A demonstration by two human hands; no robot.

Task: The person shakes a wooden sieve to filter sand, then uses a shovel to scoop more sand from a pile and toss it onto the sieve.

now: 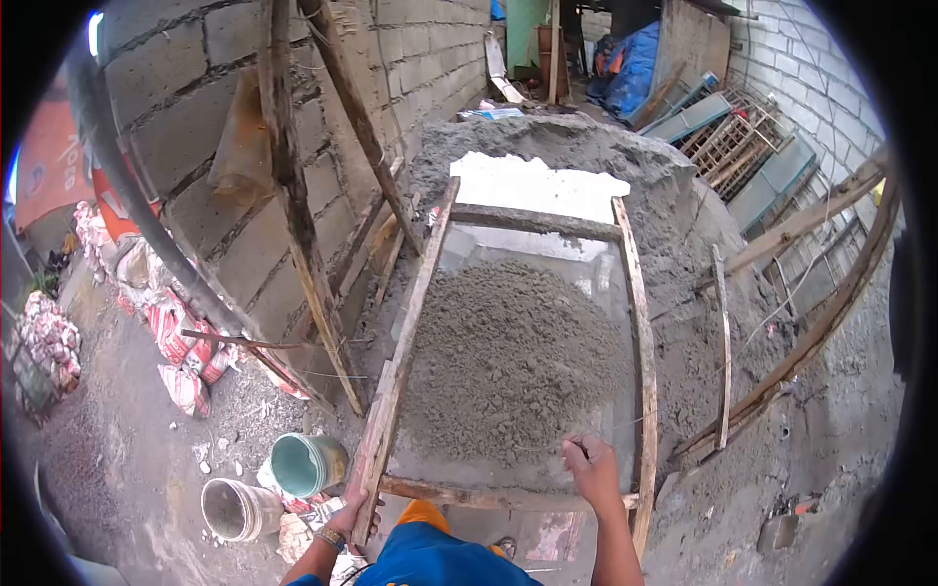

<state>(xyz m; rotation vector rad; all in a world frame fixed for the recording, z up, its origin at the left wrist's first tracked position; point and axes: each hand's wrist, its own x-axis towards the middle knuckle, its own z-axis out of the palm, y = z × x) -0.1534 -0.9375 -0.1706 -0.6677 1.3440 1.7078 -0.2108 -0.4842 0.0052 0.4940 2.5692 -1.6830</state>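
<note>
A wooden-framed screen point(635, 322) holds a heap of damp grey sand point(508, 352) over its middle. My left hand point(354, 518) is wrapped round the lower end of the frame's left rail point(391, 415). Over the lower right part of the screen, my right hand point(588, 464) is raised with its fingers curled together near the heap's edge; what they hold, if anything, is too small to name. A white sheet point(537, 188) lies beyond the frame's far crossbar point(535, 222).
Two buckets, one green point(301, 465) and one white point(234, 510), stand at the lower left. Wooden poles point(293, 195) lean by the block wall point(234, 146). Behind the frame rises a large sand pile point(664, 166). More poles point(811, 342) cross the right side.
</note>
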